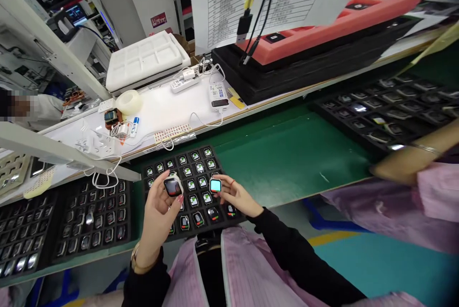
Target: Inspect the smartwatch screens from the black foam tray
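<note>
My left hand point(160, 206) grips a smartwatch body point(173, 186) with a pale case and a dark screen, held above the tray's left part. Between the fingers of my right hand point(238, 194) is a second smartwatch body point(215, 185), its screen lit cyan with a red strip at the bottom. Under both hands lies a black foam tray point(146, 197) with rows of watch bodies. Many of those show white and green screens; a watch in the front row point(213, 214) has a dark screen with coloured marks. My hands hide part of the tray.
More black trays of watches point(91, 216) lie to the left. At right, a co-worker's arm point(412, 163) reaches over another watch tray point(401, 106). Behind, a shelf point(161, 111) bears chargers, cables and white foam trays point(143, 60). Cables point(251, 29) hang before a paper sheet.
</note>
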A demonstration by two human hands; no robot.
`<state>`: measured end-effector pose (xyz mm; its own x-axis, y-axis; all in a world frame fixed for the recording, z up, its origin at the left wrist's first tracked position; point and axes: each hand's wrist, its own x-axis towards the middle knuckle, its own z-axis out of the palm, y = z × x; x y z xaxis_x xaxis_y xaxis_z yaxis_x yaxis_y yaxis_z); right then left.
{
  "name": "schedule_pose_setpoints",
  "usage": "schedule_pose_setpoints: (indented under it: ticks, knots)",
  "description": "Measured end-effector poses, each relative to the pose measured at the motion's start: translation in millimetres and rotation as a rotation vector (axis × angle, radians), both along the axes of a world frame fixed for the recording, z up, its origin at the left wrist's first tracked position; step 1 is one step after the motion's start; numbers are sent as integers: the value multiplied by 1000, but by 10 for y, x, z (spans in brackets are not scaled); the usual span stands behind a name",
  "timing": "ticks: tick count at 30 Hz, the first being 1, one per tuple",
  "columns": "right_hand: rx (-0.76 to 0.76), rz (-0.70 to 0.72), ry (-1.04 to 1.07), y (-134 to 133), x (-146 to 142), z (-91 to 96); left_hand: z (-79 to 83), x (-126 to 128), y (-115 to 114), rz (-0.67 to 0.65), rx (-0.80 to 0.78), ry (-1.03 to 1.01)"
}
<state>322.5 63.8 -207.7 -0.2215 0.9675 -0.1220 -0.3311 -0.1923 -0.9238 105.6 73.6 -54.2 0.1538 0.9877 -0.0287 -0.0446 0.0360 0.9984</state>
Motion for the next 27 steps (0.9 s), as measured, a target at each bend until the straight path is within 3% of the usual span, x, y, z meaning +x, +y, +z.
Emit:
schedule_pose_setpoints:
  ticks: [7, 16, 27]
  knots:
    - [44, -60, -3, 3, 55, 305, 7, 83, 26, -39, 35, -12]
    - [109, -71, -8, -68, 70, 393, -19, 93, 36, -49, 42, 4]
    - [120, -105, -69, -94, 90, 643, 0, 119, 63, -61, 39, 15]
